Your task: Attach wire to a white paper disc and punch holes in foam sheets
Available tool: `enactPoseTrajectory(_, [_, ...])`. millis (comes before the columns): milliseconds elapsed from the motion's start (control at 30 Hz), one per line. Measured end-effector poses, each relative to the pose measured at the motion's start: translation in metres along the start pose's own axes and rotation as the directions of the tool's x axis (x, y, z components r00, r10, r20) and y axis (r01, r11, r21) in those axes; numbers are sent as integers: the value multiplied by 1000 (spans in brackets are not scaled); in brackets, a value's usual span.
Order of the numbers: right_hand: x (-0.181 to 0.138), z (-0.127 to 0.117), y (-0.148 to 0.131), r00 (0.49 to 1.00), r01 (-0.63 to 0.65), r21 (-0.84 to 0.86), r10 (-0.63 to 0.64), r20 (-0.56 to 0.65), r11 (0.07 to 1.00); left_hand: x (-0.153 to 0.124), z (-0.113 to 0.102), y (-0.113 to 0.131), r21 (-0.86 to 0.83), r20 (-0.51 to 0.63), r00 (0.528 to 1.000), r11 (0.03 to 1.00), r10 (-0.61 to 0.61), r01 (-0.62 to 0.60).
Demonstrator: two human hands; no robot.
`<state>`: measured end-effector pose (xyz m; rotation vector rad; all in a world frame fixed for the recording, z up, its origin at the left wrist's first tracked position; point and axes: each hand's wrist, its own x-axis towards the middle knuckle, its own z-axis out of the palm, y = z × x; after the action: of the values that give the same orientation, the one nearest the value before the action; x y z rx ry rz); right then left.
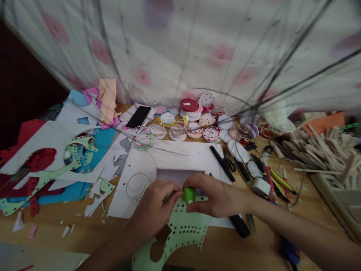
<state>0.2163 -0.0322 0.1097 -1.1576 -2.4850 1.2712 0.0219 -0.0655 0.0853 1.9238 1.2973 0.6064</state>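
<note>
A small bright green craft punch (188,195) sits between the thumb and fingers of my right hand (213,195). It is at the upper edge of a pale green sheet (187,222) marked with rows of small dark holes or spots. My left hand (158,201) pinches the sheet's edge just left of the punch, partly hiding it. The sheet has cut-out curves and hangs toward me over the front of the table. Beneath my hands lies a white sheet (135,162) with pencilled circles and a framed opening.
Coloured paper scraps (76,162) pile up on the left, with a phone (138,116) behind. Decorated paper discs (194,124) line the back. A black marker (222,163), scissors (229,160), pliers (282,180) and wooden sticks (324,150) lie to the right.
</note>
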Motion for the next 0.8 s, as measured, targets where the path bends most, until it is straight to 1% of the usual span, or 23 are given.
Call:
enactPoseTrajectory(100, [0, 1, 0, 1000, -3, -31, 2, -22, 1000, 0, 2, 0, -18, -23, 1000, 1000, -4, 3])
enactPoseTrajectory(233, [0, 5, -3, 998, -7, -135, -3, -69, 991, 0, 5, -1, -34, -36, 999, 999, -11, 10])
enactPoseTrajectory(367, [0, 10, -3, 994, 6, -224, -31, -109, 975, 1, 6, -6, -29, -16, 1000, 1000, -10, 9])
enactPoseTrajectory(467, [2, 13, -1, 994, 12, -254, -39, -104, 967, 0, -1, -3, 41, 9, 1000, 999, 24, -25])
enactPoseTrajectory(533, [3, 13, -1, 995, 13, -263, -38, -90, 965, 1, -8, 3, 127, 0, 997, 989, 81, -80])
enactPoseTrajectory(600, [4, 13, -2, 996, 20, -260, -40, -74, 966, 5, -13, 10, 194, 41, 989, 970, 141, -146])
enactPoseTrajectory(667, [5, 12, -5, 998, 26, -243, -40, -51, 970, 10, -15, 15, 222, 148, 973, 953, 176, -206])
enactPoseTrajectory(733, [6, 11, -8, 998, 27, -224, -37, -42, 974, 17, -13, 17, 229, 221, 959, 946, 179, -229])
enactPoseTrajectory(800, [6, 11, -9, 998, 12, -214, -24, -52, 977, 22, -10, 16, 208, 233, 957, 953, 172, -222])
